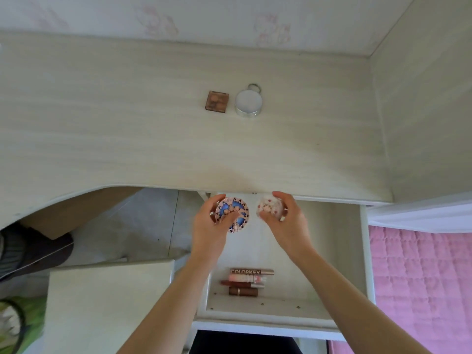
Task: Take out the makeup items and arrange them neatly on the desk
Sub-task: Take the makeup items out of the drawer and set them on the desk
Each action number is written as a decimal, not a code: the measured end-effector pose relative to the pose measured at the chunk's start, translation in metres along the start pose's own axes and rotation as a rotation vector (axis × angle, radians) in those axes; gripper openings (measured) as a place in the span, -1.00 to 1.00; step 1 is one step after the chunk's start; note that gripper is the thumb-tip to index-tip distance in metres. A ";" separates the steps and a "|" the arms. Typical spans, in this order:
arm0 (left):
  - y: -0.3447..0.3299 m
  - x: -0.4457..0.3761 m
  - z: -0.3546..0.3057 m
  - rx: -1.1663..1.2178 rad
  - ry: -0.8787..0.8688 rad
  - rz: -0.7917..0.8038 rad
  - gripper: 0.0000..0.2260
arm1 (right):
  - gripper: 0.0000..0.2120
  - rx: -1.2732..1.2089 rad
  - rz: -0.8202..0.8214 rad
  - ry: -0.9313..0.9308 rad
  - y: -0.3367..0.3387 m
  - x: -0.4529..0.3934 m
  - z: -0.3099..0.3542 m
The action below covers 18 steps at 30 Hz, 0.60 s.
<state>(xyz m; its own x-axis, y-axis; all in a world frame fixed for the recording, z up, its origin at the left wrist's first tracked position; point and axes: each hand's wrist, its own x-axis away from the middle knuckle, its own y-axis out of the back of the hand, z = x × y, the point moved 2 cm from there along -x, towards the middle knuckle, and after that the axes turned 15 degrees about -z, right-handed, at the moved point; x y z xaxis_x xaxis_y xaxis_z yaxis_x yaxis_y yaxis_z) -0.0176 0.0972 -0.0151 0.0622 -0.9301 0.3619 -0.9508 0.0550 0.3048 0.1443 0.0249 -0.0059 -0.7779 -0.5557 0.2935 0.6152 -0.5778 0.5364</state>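
A person's two bare hands were raised over an open drawer (pixel 339 251), just below the desk's (pixel 153 136) front edge. The left hand (pixel 212 226) held a round compact (pixel 233 213) with its fingers curled around the rim; its lid was patterned in blue and pink. The right hand (pixel 286 218) gripped a pale round case (pixel 270 208) dotted with red, blurred in the view, fingers wrapped over its top.

Toward the desk's back edge, right of centre, a square brown palette (pixel 216 101) lay just beside a round white jar (pixel 248 100) with a shiny silver side and a small ring at its top.

The step in hand looked like carrying both round pieces up onto the desk. It would go best by lifting them clear of the front edge and then setting them flat, in line with the palette and jar, with even gaps.

At the drawer's near end, four slim tubes (pixel 249 281) lay side by side, brown and pink and glossy, not yet taken out. The desk was pale wood grain with a matte finish.
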 end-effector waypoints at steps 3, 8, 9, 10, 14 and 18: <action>0.000 -0.021 -0.027 0.026 -0.069 -0.008 -0.64 | -0.53 -0.025 -0.005 0.032 -0.006 -0.018 0.025; -0.007 -0.067 -0.063 -0.027 -0.171 -0.022 -0.63 | -0.52 -0.017 -0.037 0.080 -0.021 -0.049 0.063; -0.009 -0.076 -0.068 -0.047 -0.181 -0.023 -0.63 | -0.52 -0.011 -0.040 0.083 -0.026 -0.055 0.068; -0.010 -0.086 -0.071 -0.070 -0.185 -0.024 -0.64 | -0.52 -0.009 -0.041 0.082 -0.030 -0.062 0.074; -0.017 -0.121 -0.077 -0.164 -0.197 -0.003 -0.65 | -0.51 0.009 -0.038 0.074 -0.049 -0.086 0.088; -0.023 -0.145 -0.077 -0.216 -0.210 0.003 -0.65 | -0.51 0.045 -0.016 0.077 -0.066 -0.102 0.092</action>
<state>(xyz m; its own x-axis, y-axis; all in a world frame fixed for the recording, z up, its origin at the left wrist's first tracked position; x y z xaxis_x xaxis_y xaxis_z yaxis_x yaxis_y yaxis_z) 0.0183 0.2591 -0.0065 -0.0260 -0.9834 0.1794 -0.8630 0.1126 0.4924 0.1713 0.1747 0.0014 -0.7740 -0.5922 0.2239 0.5953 -0.5603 0.5760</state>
